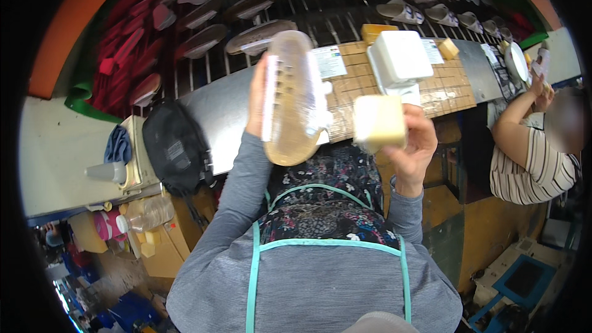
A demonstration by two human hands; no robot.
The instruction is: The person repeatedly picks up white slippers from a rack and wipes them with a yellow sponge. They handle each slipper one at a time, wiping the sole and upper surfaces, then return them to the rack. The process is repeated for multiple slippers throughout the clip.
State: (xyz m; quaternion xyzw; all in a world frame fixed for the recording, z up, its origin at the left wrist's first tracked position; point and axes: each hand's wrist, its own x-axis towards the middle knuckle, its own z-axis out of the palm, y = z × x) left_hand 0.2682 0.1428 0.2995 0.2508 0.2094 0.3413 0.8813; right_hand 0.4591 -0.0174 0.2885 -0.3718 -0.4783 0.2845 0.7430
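Note:
My left hand point(257, 102) grips a sandal point(293, 95) by its left side, toes pointing away from me. Its tan insole faces up, and a pale strap edge with a row of dark marks runs along the left. In my right hand point(417, 143) is a pale yellow sponge block point(378, 122), pinched between thumb and fingers. The sponge is a little to the right of the sandal, apart from it. Just beyond the sponge stands a white square plastic container point(404, 57) on a sheet of brown cardboard point(345, 95).
A rack point(203, 74) with rows of sandals and soles lies across the far side. A black bag point(177, 148) rests on the metal table point(231, 95) to the left, beside a grey cup point(106, 172). Another sponge point(448, 49) sits far right. A co-worker point(530, 154) works at the right.

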